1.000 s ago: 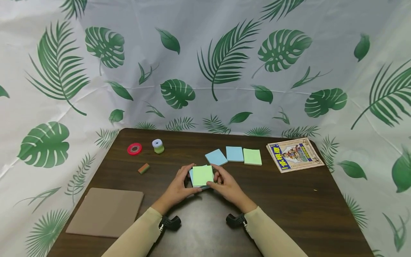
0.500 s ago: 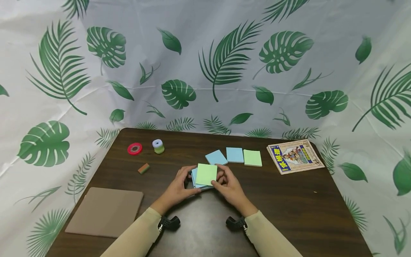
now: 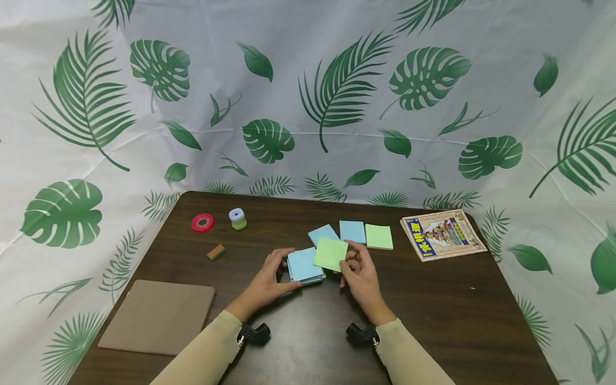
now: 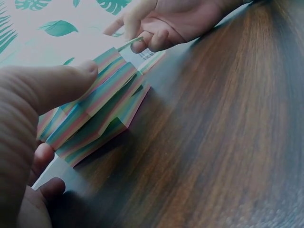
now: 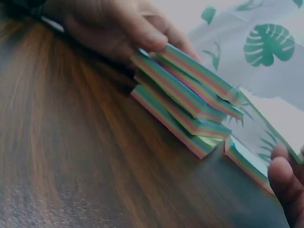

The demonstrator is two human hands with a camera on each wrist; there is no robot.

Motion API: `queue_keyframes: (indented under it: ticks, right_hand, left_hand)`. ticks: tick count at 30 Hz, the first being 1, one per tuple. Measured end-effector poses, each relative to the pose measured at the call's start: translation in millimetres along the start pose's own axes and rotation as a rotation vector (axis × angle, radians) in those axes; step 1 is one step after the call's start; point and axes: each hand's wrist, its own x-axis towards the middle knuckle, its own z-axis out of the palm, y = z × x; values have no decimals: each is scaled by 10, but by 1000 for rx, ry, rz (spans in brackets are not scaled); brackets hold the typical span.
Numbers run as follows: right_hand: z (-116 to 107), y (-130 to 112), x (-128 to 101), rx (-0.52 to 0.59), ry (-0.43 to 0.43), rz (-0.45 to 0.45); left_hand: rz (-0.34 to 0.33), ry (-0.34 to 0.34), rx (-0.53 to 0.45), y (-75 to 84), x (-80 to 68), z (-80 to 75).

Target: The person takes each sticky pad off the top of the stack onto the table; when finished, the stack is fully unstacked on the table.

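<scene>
Right hand [image 3: 358, 270] pinches a green pad [image 3: 330, 253], lifted just right of the stack [image 3: 305, 265] that the left hand [image 3: 269, 278] grips on the bench [image 3: 433, 299]. Three pads [image 3: 352, 231] already laid out beyond; several remain stacked.

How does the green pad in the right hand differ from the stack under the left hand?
The green pad is a single pad pinched by the right hand and tilted clear of the pile; the stack is several pads lying on the table, steadied by the left hand. The pad's top is green, the stack's blue. Both are square note pads.
</scene>
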Motion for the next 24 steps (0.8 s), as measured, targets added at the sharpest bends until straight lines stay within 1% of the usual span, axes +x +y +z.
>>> queue_keyframes:
  ticks: [3,4,6,8,11,13,15,17,19,24]
  right_hand:
    - [-88,12,33,-33,67,16]
    - [-110,14,42,-63,86,18]
    - [-146,25,50,-157,126,11]
    - [-168,42,44,-296,164,0]
    - [-177,74,28,-572,178,6]
    - [-165,88,20,-740,148,12]
    - [-143,92,17,-860,99,12]
    - [-119,93,16,-921,60,9]
    - [-102,94,15,-954,41,12]
    - [-97,91,13,-965,65,33]
  left_hand:
    - [0,8,-5,8,8,5]
    - [-1,11,-2,8,10,9]
    - [-3,15,1,4,9,17]
    - [-2,13,6,-5,5,28]
    - [3,11,5,-16,-5,38]
    - [5,12,1,-20,-13,41]
    - [7,13,-2,-20,-19,41]
    - [9,15,-10,-19,-25,40]
    - [11,16,-15,-18,-27,39]
    - [14,14,-8,-9,-12,37]
